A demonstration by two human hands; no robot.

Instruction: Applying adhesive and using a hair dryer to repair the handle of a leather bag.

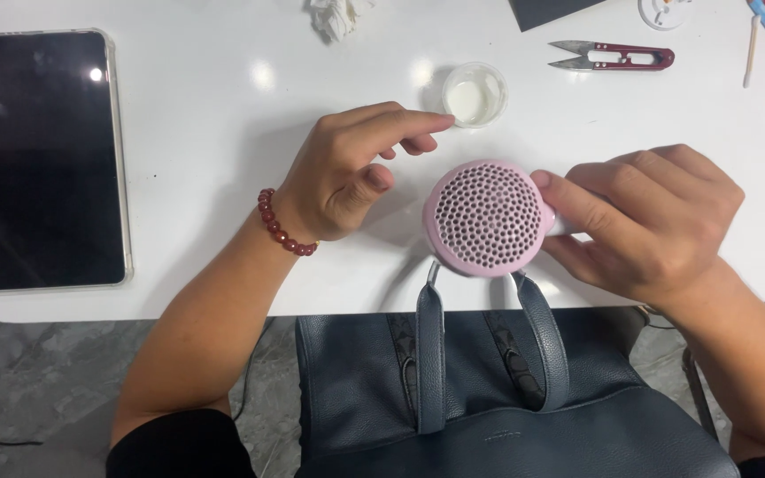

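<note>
At the near edge of the white table [223, 124], the right hand [652, 221] is wrapped around a small pink hair dryer [489, 219], gripping it from the side with the round perforated face turned up toward the camera, while the left hand [347, 173], with a dark red bead bracelet [282, 227] at its wrist, holds nothing, its fingers loosely curled and its forefinger stretched toward a small clear dish [475, 94] just beyond. Below the dryer a dark blue leather handbag [489, 398] stands with both handles up; a dark tablet [37, 159] lies to the left, and red thread snips [617, 57] and a crumpled white tissue [336, 16] lie farther back.
</note>
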